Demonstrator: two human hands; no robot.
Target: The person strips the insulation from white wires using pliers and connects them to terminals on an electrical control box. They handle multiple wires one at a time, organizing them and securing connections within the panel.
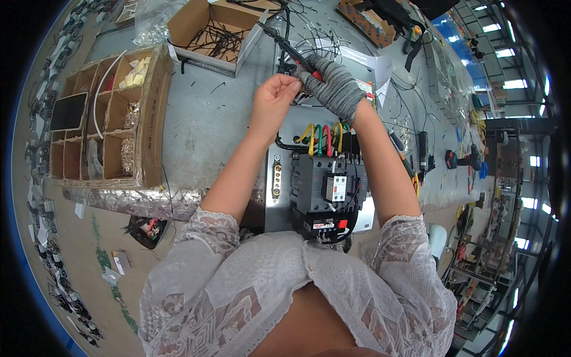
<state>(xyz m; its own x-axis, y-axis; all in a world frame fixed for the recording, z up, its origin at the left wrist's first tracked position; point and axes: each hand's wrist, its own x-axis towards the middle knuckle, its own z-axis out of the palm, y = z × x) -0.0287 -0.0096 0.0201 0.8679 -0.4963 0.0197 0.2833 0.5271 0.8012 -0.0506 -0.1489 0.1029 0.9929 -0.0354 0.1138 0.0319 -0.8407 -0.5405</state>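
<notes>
Counter [208, 119]: grey surface, runs from the person toward the top of the view, littered with wire offcuts.

Divider box [107, 119]: cardboard, partitioned into compartments, stands on the counter's left side. Compartments hold small parts; one holds pale yellow pieces, one is covered by a dark flat item.

Open box [214, 33]: cardboard, sits beyond the divider box, holds black cable ties.

Panel [285, 178]: grey metal plate, lies flat directly in front of the person, between the two forearms.

Breaker [327, 190]: black block mounted on the panel, near the person's chest. Yellow, green and red wires [321, 140] arch out of its far edge toward the hands.

Right hand [333, 86]: wears a grey knit glove, fingers closed around the red grip of the tool at the panel's far edge.

Left hand [272, 98]: bare, fingers curled together into a loose fist, fingertips pinching at the wiring just beside the gloved hand. What they pinch is too small to identify.

Tool [291, 50]: slim, dark, with red handle, apparently pliers or cutters. Long axis runs diagonally; the free end points away from the person, up and to the left, toward the open box. The handle end sits inside the right hand.
</notes>
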